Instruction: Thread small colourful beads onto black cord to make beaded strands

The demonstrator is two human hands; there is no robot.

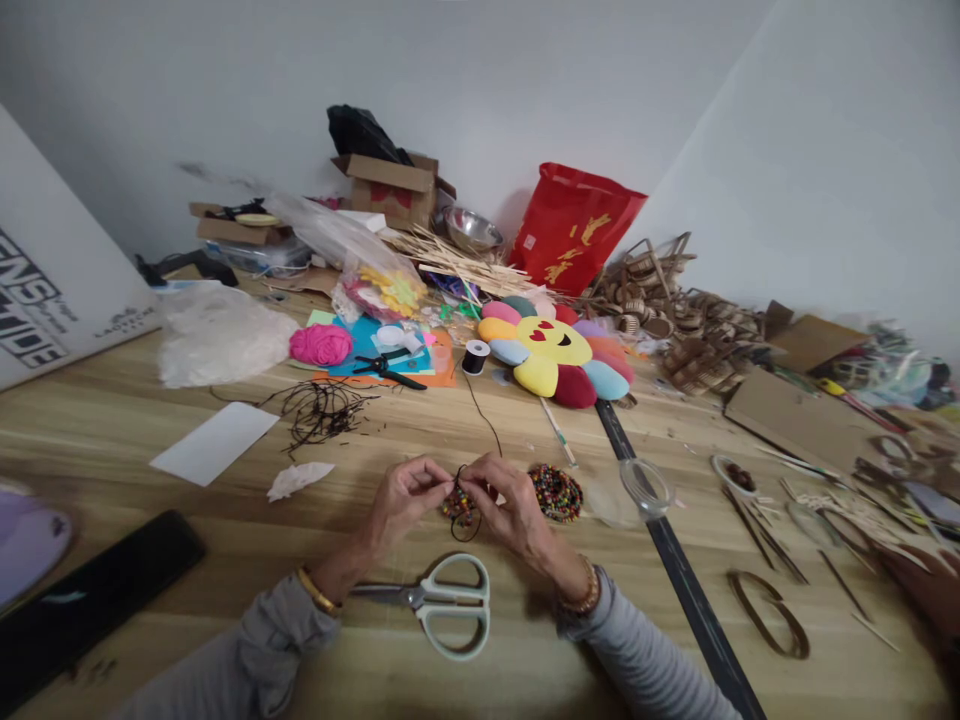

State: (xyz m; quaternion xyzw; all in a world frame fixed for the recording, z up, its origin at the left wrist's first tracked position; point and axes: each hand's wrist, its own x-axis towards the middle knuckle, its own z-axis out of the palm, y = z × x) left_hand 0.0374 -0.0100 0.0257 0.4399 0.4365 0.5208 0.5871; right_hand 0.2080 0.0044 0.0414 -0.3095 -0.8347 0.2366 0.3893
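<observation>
My left hand (412,492) and my right hand (511,500) meet over the middle of the table, both with fingertips pinched on a thin black cord (466,540). A loop of the cord hangs below the fingers. Small multicoloured beads (454,508) show between the hands, partly hidden by the fingers. Just right of my right hand lies a coiled heap of colourful bead strings (556,493). White-handled scissors (452,605) rest below my hands, blades pointing left. Behind them stands a spool of black cord (475,357), its loose end running toward my right hand.
Left are tangled black cord (322,412), white paper (215,443), a tissue (300,480) and a black phone-like slab (97,610). Behind lie pliers (390,370), pink yarn (321,344) and a flower cushion (555,345). A clear round lid (646,487) sits right. Another person's hand (919,580) is at the right edge.
</observation>
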